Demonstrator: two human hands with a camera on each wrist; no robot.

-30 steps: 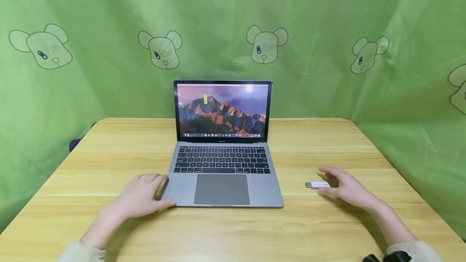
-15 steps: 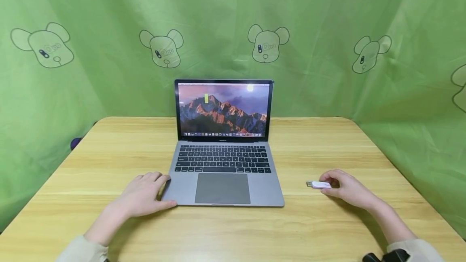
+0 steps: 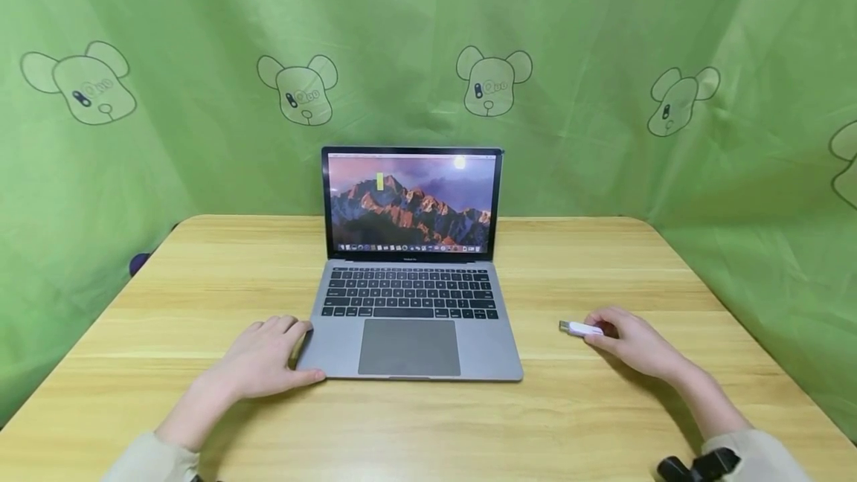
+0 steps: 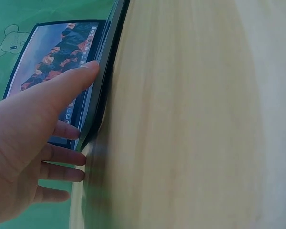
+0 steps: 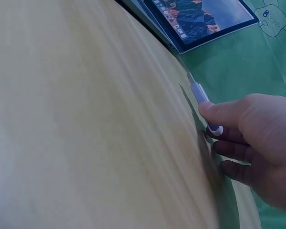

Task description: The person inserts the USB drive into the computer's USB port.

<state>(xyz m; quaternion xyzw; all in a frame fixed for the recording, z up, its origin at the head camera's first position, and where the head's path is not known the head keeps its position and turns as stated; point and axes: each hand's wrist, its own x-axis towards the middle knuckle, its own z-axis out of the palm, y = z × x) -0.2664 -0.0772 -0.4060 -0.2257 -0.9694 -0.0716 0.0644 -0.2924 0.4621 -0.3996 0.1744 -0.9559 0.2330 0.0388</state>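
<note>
In the middle of the table stands an open silver laptop (image 3: 410, 348), its screen lit with a mountain picture. My left hand (image 3: 264, 363) rests at its front left corner, thumb on the front edge and fingertips at the left side. In the left wrist view, that hand's fingers (image 4: 62, 171) are spread and fairly straight beside the laptop. Right of the laptop, my right hand (image 3: 632, 344) pinches a white USB flash drive (image 3: 581, 329) between thumb and fingers. Its metal plug points left toward the laptop. In the right wrist view, the drive (image 5: 199, 93) is tilted, its shadow on the tabletop close by.
The wooden table (image 3: 428, 430) has rounded far corners. Behind it and at both sides hangs a green curtain (image 3: 402, 6) with bear-head drawings. A black device (image 3: 699, 465) sits by the right sleeve.
My right fingers have closed on the USB flash drive, and it has shifted slightly up and left in the head view, now tilted. The left hand and the laptop stay where they were.
</note>
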